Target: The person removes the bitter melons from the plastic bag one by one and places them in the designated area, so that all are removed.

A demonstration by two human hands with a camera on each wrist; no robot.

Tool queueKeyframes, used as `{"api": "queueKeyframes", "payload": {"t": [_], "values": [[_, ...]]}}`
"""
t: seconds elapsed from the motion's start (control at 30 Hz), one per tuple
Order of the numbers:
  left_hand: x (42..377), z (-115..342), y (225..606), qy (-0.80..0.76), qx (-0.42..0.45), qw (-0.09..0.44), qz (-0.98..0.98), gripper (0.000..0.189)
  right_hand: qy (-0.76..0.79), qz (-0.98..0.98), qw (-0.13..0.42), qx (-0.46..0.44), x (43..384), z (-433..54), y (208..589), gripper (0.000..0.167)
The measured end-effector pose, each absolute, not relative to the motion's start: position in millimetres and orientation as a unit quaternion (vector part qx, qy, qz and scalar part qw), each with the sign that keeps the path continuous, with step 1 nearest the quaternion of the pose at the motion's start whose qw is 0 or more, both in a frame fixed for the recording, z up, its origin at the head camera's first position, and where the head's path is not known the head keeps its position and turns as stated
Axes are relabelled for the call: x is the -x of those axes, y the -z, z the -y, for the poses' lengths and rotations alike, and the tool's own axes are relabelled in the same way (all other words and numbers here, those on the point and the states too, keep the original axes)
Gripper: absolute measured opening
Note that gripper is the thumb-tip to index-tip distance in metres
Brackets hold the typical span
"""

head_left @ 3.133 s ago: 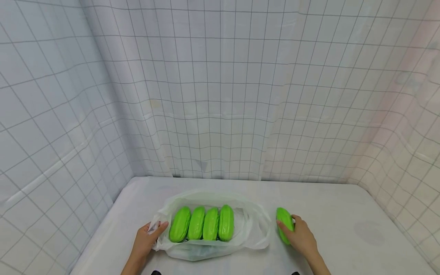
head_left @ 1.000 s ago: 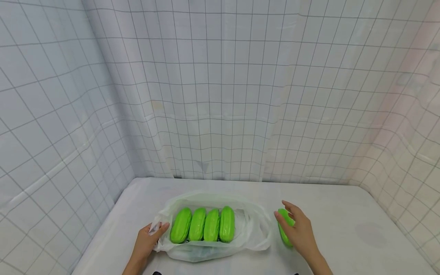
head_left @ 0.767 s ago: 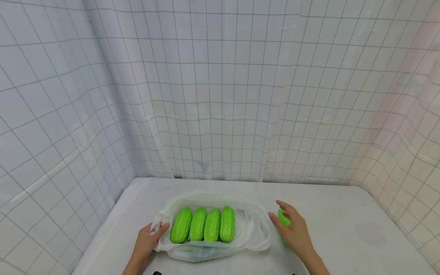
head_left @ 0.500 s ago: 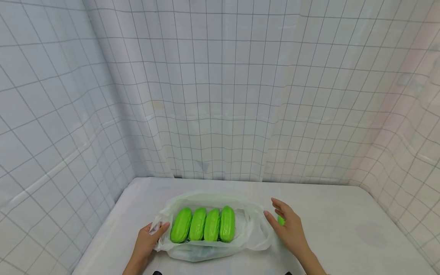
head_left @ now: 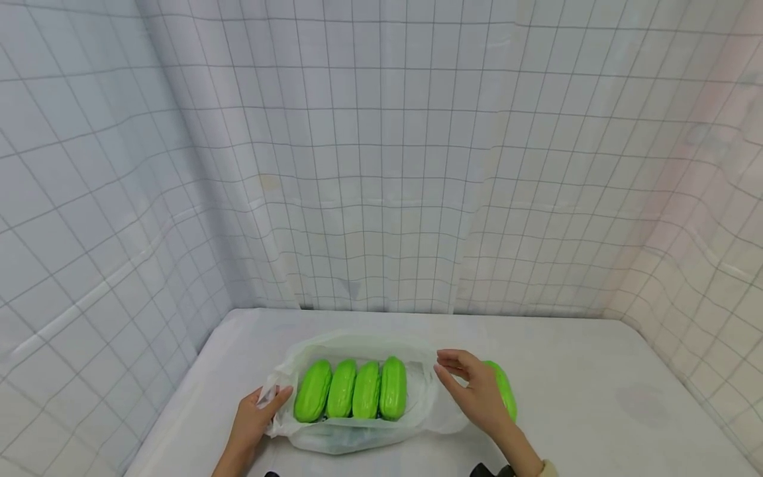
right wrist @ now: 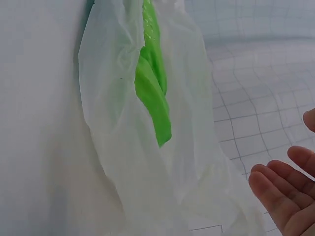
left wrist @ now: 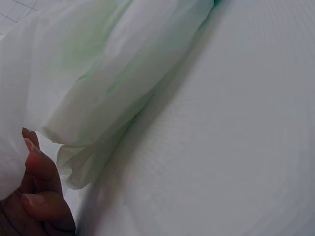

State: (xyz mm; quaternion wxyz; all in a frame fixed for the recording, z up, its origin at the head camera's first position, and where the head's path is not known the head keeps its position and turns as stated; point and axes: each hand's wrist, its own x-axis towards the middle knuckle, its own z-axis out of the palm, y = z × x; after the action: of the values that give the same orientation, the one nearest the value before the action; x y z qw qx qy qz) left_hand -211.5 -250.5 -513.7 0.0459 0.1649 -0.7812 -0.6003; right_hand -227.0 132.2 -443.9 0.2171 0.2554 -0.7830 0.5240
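Observation:
A thin white translucent plastic bag (head_left: pixel 342 440) lies on its side with its mouth spread. Several bright green, shiny oblong pieces with rounded ends, such as the leftmost green piece (head_left: pixel 312 392), lie side by side in it; their kind is unclear. At the bag's left end my left hand (head_left: pixel 253 419) pinches the plastic between thumb and fingers. My right hand (head_left: pixel 477 392) hovers at the bag's right end, fingers loosely bent, holding nothing. Behind it, a lone green piece (head_left: pixel 503 389) rests on the table, partly hidden. In the right wrist view, green pieces (right wrist: pixel 153 101) show through the bag's opening.
The table (head_left: pixel 572 371) has a white cover. White sheets with a dark grid, including the back sheet (head_left: pixel 381 199), hang behind it and on both sides. A dark object (head_left: pixel 491 470) shows near the right wrist at the bottom edge.
My right hand has let go of the lone green piece and moved left to the bag's right end. That piece stays in place. The left hand keeps its hold on the bag.

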Motion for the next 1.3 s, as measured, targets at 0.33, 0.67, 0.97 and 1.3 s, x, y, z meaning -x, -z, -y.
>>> {"api": "queueKeyframes", "payload": {"t": [0.33, 0.67, 0.97, 1.3], "values": [[208, 251, 514, 0.596, -0.167, 0.039, 0.785, 0.045, -0.523, 0.805, 0.102, -0.262, 242, -120, 464, 0.029], [210, 253, 516, 0.605, -0.167, 0.034, 0.778, 0.045, -0.486, 0.830, 0.025, -0.273, 250, -106, 470, 0.050], [211, 253, 516, 0.605, -0.170, 0.032, 0.777, 0.044, -0.452, 0.856, -0.055, -0.246, 250, -91, 464, 0.071], [213, 253, 515, 0.600, -0.171, 0.026, 0.781, 0.046, -0.417, 0.888, -0.043, -0.188, 248, -79, 464, 0.084]]}}
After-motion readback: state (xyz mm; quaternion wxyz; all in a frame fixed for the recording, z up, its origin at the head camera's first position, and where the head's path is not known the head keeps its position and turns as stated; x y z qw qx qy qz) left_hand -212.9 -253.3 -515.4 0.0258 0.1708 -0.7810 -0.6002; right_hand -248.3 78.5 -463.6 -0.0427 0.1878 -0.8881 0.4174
